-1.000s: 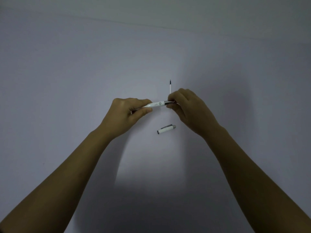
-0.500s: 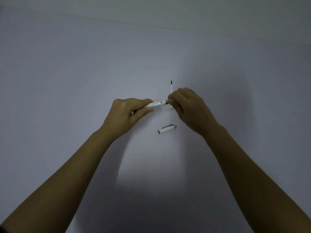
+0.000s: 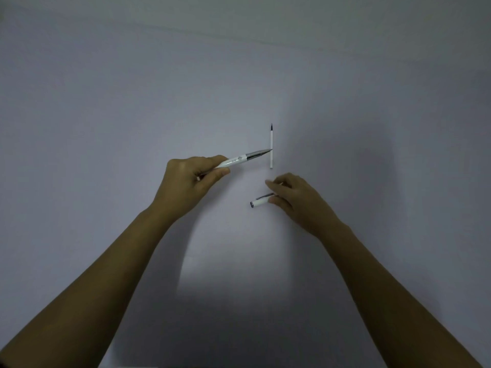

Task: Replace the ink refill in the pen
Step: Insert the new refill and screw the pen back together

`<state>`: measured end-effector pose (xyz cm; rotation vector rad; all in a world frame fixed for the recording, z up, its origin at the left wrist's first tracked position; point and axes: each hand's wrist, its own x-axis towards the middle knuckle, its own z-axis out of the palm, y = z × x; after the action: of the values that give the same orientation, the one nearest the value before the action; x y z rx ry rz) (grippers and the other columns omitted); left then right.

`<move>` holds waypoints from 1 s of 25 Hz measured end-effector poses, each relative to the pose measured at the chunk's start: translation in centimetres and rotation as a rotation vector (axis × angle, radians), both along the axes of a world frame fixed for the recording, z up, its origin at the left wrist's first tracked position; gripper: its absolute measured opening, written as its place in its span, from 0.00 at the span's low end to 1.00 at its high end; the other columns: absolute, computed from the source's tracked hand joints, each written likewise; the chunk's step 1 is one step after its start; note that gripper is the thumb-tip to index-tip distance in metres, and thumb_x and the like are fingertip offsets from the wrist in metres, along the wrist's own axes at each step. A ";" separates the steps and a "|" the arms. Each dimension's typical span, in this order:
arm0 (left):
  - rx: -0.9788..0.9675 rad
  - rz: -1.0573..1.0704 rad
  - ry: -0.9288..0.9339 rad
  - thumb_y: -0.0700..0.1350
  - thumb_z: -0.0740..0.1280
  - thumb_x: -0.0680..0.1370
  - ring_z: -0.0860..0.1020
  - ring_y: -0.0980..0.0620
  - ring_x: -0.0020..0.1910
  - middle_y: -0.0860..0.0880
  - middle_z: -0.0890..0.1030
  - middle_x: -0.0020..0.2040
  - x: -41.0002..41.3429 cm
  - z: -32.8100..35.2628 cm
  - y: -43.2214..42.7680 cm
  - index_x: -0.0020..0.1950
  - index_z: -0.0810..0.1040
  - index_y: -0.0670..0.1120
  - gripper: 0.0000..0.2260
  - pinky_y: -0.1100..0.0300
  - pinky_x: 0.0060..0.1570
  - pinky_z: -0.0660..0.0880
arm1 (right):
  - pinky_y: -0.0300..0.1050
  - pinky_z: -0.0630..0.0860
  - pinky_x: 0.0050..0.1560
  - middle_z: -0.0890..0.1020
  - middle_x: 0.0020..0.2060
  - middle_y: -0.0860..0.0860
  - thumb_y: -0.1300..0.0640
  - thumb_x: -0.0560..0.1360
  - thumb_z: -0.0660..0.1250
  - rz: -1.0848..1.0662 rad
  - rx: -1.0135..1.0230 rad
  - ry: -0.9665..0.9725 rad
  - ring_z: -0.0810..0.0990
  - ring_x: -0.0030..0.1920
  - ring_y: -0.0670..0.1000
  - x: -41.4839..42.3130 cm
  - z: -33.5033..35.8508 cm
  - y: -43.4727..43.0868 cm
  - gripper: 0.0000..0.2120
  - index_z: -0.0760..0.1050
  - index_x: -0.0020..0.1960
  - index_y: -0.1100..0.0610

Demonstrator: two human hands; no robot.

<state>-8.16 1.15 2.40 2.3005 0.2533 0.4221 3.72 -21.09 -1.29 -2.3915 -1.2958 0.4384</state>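
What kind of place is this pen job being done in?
Probably a plain indoor work table: a bare pale tabletop, dimly lit, holding only the loose refill and pen cap. Nothing else shows what room it is.

At frame centre I see my left hand [image 3: 186,187] holding the pen [image 3: 240,161], its tip pointing right toward the refill [image 3: 271,147] on the table [image 3: 106,115]. Lower right, my right hand [image 3: 295,200] touches the cap [image 3: 259,202].
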 end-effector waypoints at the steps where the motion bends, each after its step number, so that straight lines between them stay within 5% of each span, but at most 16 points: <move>1: 0.004 -0.003 0.003 0.46 0.67 0.75 0.73 0.50 0.30 0.44 0.80 0.30 0.0 0.0 -0.1 0.54 0.82 0.46 0.10 0.70 0.32 0.65 | 0.52 0.75 0.51 0.78 0.54 0.62 0.59 0.75 0.66 0.003 -0.016 -0.005 0.76 0.53 0.62 -0.4 -0.6 -0.2 0.16 0.74 0.61 0.62; 10: -0.003 -0.016 0.033 0.44 0.69 0.74 0.73 0.51 0.33 0.43 0.81 0.31 -0.6 -0.3 0.0 0.55 0.81 0.45 0.10 0.68 0.32 0.66 | 0.46 0.76 0.45 0.84 0.44 0.57 0.61 0.71 0.70 -0.176 0.224 0.045 0.81 0.42 0.57 -0.2 0.1 0.0 0.08 0.78 0.50 0.62; 15: 0.019 -0.045 0.080 0.43 0.68 0.75 0.72 0.52 0.33 0.44 0.80 0.31 -1.1 -0.6 0.2 0.55 0.81 0.45 0.10 0.71 0.33 0.65 | 0.24 0.72 0.48 0.81 0.43 0.48 0.62 0.71 0.71 -0.337 0.423 0.127 0.80 0.41 0.48 1.4 1.7 0.2 0.09 0.78 0.51 0.61; 25: 0.040 -0.049 0.077 0.43 0.68 0.75 0.73 0.50 0.29 0.44 0.80 0.31 -1.2 -0.3 0.1 0.55 0.81 0.45 0.10 0.65 0.32 0.67 | 0.27 0.73 0.49 0.80 0.44 0.48 0.61 0.72 0.70 -0.292 0.458 0.078 0.80 0.43 0.48 1.6 2.7 0.6 0.10 0.78 0.53 0.61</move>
<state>-9.35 1.28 2.08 2.3597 0.2278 0.3161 5.33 -20.53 1.43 -2.0999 -0.8771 0.1276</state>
